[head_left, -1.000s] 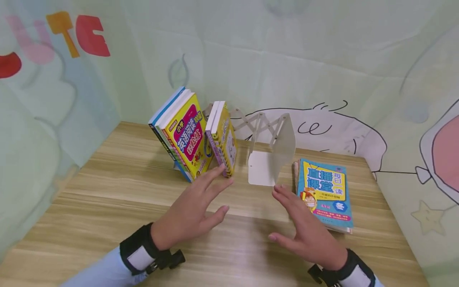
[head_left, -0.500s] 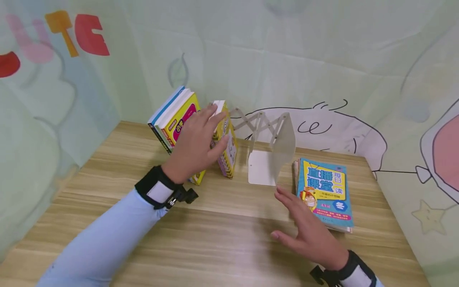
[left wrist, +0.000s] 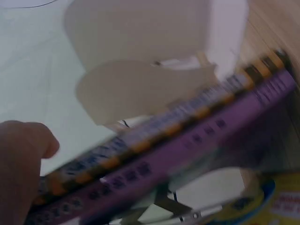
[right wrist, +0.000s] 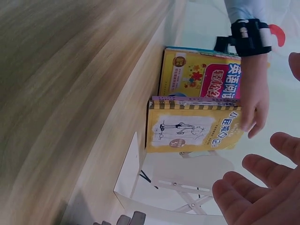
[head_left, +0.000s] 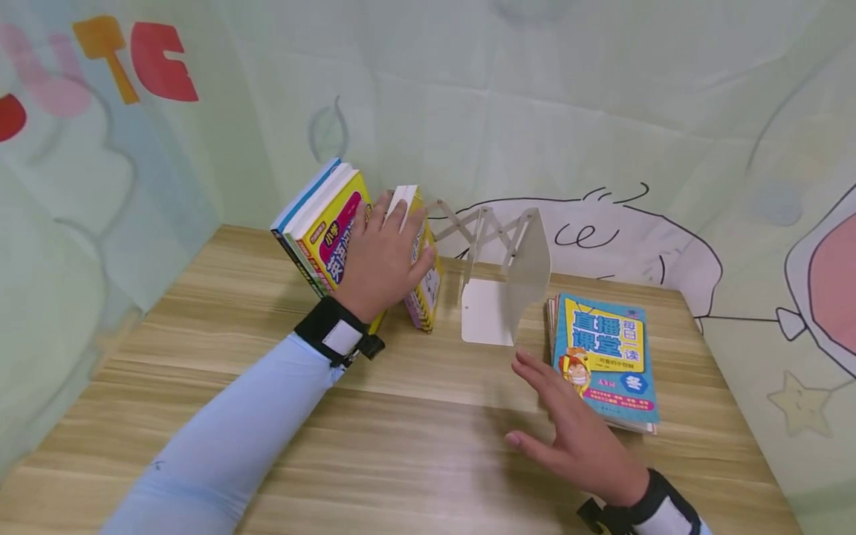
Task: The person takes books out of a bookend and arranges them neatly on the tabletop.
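In the head view my left hand (head_left: pixel 384 264) is at the upper part of two slim books, its fingers spread across their spines and its thumb on the right side. One is a yellow comic-style book (right wrist: pixel 187 129); beside it is a purple-spined book (left wrist: pixel 206 131). In the left wrist view the thumb (left wrist: pixel 23 159) shows beside the spines' end; the other fingers are hidden. Thicker books (head_left: pixel 321 200) lean to the left, partly behind the hand. My right hand (head_left: pixel 582 431) hovers over the table with fingers extended, holding nothing, near a stack of thin blue-covered books (head_left: pixel 605 364).
A white extendable bookend (head_left: pixel 488 312) with crossed metal slats stands right of the slim books; its upright end plate (head_left: pixel 530 260) faces the stack. The wooden table (head_left: pixel 401 446) meets a printed cloth backdrop (head_left: pixel 435 119) at the back and sides.
My left hand has risen from in front of the books to their upper part, then shifted slightly, its fingers spreading. The right hand has hardly moved.
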A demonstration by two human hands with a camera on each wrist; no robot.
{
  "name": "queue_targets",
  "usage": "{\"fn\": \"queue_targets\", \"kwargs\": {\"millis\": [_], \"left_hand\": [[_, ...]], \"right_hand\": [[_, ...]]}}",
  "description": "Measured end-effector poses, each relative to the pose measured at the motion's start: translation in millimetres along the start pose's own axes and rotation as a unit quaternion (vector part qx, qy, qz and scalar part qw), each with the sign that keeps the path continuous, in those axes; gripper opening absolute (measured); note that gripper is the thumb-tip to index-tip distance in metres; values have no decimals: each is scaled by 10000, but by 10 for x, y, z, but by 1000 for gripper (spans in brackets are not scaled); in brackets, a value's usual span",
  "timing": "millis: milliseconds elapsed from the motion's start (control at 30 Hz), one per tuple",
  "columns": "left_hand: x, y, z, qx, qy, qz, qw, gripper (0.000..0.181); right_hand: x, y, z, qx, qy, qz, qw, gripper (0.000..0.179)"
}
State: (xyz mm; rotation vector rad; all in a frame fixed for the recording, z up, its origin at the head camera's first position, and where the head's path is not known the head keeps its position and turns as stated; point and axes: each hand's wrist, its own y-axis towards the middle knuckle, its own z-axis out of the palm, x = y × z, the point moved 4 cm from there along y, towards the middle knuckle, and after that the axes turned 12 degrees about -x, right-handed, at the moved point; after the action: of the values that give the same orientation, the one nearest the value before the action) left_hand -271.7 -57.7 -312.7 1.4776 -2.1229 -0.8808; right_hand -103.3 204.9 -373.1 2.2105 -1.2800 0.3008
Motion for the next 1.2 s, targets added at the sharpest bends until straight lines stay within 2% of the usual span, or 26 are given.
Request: {"fn": "queue_targets", "kwargs": {"millis": [133,433,633,967,1200], "left_hand": [[-6,-6,7,10,475,188,9987,57],[-80,15,-22,140,925,432,9947,56],[-204,24,-21,94,905,709,9933,54],[-344,-51,-86,-45,885,865,9923,59],[-470,-133,-120,-248,709,1087,9912,47]], "right_hand": [[13,-14,7,-88,29,-102,9999,84],[18,-17,23,-49,96,-16,9999,83],[31,-19,26,-29,77,19,10000,81],[30,-28,39,-91,55,-54,9999,82],[47,-19,48,30,156,35,9999,79]]}}
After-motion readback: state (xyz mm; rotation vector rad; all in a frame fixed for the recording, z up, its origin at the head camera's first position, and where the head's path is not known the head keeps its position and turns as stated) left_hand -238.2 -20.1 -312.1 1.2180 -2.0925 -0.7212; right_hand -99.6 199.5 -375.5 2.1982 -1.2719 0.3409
